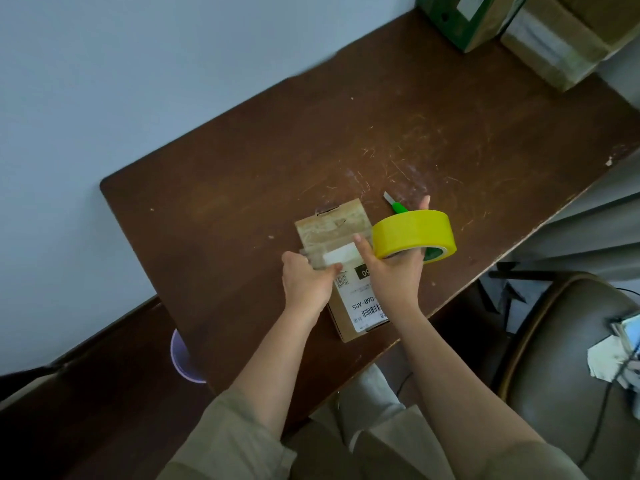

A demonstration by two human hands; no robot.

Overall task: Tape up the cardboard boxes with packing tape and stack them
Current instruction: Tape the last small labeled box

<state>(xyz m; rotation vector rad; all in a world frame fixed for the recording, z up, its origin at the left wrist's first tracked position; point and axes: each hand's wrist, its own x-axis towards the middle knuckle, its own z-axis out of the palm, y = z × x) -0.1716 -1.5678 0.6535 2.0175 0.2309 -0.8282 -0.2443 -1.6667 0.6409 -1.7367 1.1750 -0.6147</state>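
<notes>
Head view, looking down: a dark brown, scratched table (pixel 242 174) stood against a pale wall. Near its front edge lay a small cardboard box (pixel 341 237), its top partly covered by a white shipping label (pixel 363 306) with a barcode. The left hand (pixel 306 282) rested at the box's left side, fingers curled round a strip of clear tape (pixel 318 259) that stretched across the box top. The right hand (pixel 394 271) gripped a yellow tape roll (pixel 414 233), fingers wrapped through and around it, with one fingertip showing above the roll's far rim. The roll was held just above the box's right edge, tilted. Just behind the roll, a green-handled knife (pixel 396 204) lay on the table with its blade pointing away. At the far right corner of the table stood a green box (pixel 467 26) and, beside it, a brown box (pixel 561 46) with tape on its side. A purple bin (pixel 181 358) showed under the table's left edge. A padded chair (pixel 561 358) stood at the right. Both sleeves were khaki.
</notes>
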